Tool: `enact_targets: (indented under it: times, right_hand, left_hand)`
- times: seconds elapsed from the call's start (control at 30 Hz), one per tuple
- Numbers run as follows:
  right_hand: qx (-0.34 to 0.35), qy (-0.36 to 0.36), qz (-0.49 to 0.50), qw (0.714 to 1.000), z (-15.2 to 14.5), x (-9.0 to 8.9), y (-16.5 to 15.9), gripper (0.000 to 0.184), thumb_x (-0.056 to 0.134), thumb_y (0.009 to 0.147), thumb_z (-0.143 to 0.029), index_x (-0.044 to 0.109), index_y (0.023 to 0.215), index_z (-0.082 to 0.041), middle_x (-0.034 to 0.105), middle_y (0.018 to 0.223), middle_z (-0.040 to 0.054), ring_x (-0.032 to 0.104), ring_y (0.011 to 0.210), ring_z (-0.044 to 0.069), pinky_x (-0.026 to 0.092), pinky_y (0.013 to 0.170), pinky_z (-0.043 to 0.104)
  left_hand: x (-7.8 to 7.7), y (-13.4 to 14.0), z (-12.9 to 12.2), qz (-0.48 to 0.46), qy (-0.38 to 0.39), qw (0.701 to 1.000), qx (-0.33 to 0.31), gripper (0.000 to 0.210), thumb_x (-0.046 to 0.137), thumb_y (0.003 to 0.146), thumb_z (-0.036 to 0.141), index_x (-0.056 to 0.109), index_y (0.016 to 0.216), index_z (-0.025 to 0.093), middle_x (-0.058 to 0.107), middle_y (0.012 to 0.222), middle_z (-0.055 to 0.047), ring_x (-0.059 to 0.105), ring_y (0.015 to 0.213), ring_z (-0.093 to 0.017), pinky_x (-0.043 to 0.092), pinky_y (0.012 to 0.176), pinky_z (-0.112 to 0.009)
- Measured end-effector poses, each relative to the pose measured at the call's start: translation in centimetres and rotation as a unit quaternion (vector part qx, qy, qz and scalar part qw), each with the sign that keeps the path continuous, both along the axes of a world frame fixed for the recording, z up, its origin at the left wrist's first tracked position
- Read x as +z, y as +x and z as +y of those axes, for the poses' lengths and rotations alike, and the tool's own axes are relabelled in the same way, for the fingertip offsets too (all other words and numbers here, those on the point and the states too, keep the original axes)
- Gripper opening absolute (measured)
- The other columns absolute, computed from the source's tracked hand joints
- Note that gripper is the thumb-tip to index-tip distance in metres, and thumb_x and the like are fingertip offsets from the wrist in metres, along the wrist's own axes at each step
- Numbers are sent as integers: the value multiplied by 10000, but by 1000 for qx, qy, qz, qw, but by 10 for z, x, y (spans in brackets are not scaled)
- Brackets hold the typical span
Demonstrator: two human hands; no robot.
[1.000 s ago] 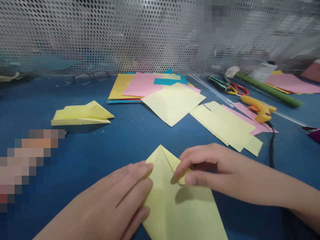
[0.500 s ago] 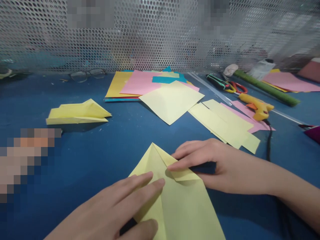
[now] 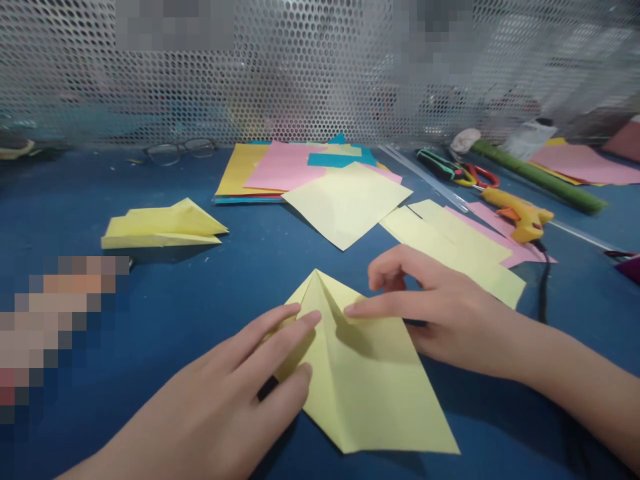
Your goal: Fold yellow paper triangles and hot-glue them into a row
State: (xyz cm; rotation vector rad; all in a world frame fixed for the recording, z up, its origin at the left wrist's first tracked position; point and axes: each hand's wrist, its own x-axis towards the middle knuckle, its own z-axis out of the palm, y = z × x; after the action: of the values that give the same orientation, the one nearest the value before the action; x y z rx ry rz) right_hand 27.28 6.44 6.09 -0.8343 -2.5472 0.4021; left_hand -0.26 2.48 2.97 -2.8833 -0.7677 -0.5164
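My left hand (image 3: 235,400) lies flat, fingers spread and pressing down on the left half of the pale yellow folded paper (image 3: 365,380), gripping nothing. My right hand (image 3: 440,313) is loose too, its index finger stretched out with the tip on the paper's right flap near the peak, the other fingers curled above it. The paper sits on the blue desk (image 3: 200,300) right between both hands, its point aimed away from me. Just beyond my right hand there are pale yellow strips (image 3: 450,240) overlapping pink ones, and further out to the right a yellow glue gun (image 3: 520,217) with its black cord trailing down, then scissors (image 3: 470,175) and a green roll (image 3: 540,179). Straight ahead of the hands, a pale yellow square sheet (image 3: 347,203) overlaps a stack of coloured sheets (image 3: 280,170). Out past my left hand rests a folded yellow piece (image 3: 163,227), and beyond it a pair of glasses (image 3: 180,152) by the perforated metal screen (image 3: 300,67).
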Motion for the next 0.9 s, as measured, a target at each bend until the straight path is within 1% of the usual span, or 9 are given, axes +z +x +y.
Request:
enact_targets:
  times: [0.1, 0.17, 0.3, 0.47, 0.6, 0.63, 0.7, 0.8, 0.9]
  right_hand:
    - [35, 0, -27, 999, 0, 5, 2, 281, 499, 884, -78, 712, 1015, -205, 574, 977, 77, 554, 854, 148, 485, 732, 254]
    - [64, -19, -47, 997, -1, 9, 1, 252, 543, 860, -109, 709, 1030, -194, 589, 973, 83, 553, 840, 157, 482, 756, 279]
    - [64, -147, -74, 984, -3, 14, 0, 310, 644, 789, -172, 681, 1096, -196, 595, 1000, 64, 579, 870, 163, 479, 794, 277]
    - [38, -311, -76, 947, 0, 18, 2, 308, 643, 752, -57, 686, 1002, -233, 593, 998, -2, 590, 950, 125, 462, 857, 220]
    - [19, -369, -48, 928, 4, 19, 1, 29, 675, 851, -220, 682, 865, -196, 605, 944, -2, 593, 872, 117, 464, 790, 224]
    - [11, -370, -40, 928, 4, 19, 0, 84, 685, 857, -270, 669, 831, -192, 603, 913, -9, 584, 834, 113, 457, 757, 225]
    - [-8, -361, -36, 932, 3, 18, -2, 168, 685, 865, -326, 635, 778, -190, 585, 847, -26, 553, 767, 104, 430, 696, 225]
    - [-44, -346, -35, 936, 0, 15, -5, 214, 674, 874, -347, 596, 748, -192, 545, 791, -44, 503, 698, 90, 388, 624, 217]
    - [-68, -323, -34, 943, -3, 11, -9, 224, 677, 870, -354, 582, 745, -194, 523, 754, -54, 468, 653, 79, 358, 574, 207]
  left_hand:
    - [-6, 0, -3, -8, 43, 999, 15, 401, 339, 850, 34, 642, 1071, 176, 594, 1337, -86, 395, 1364, -193, 356, 1107, -300]
    - [-11, -1, -5, 17, 79, 997, -10, 448, 349, 841, 24, 611, 1176, 162, 592, 1350, -75, 429, 1341, -183, 290, 1139, -308]
    - [-17, -5, -9, 53, 85, 995, -19, 438, 400, 902, 182, 526, 1322, 187, 520, 1425, -108, 378, 1381, -238, 140, 1180, -412]
    - [-15, -10, -10, 98, 88, 991, -38, 645, 544, 891, 330, 289, 1483, 354, 516, 1427, -108, 374, 1383, -281, 394, 1051, -438]
    - [-9, -7, -11, 117, 103, 988, -18, 742, 575, 888, 346, 157, 1494, 443, 559, 1380, -113, 392, 1372, -273, 472, 966, -431]
    - [-8, -6, -12, 123, 108, 986, -12, 781, 589, 876, 335, 127, 1495, 451, 552, 1388, -109, 384, 1378, -275, 448, 988, -439]
    - [-8, -3, -13, 125, 101, 987, -5, 744, 576, 874, 316, 186, 1501, 404, 522, 1421, -94, 352, 1398, -271, 329, 1087, -451]
    - [-11, -1, -13, 94, 73, 993, 2, 473, 433, 949, 315, 434, 1411, 212, 507, 1441, -75, 251, 1440, -227, 102, 1179, -398]
    - [-16, 0, -16, 82, 73, 994, 26, 422, 335, 992, 301, 464, 1353, 125, 523, 1425, -85, 127, 1469, -214, 52, 1184, -387]
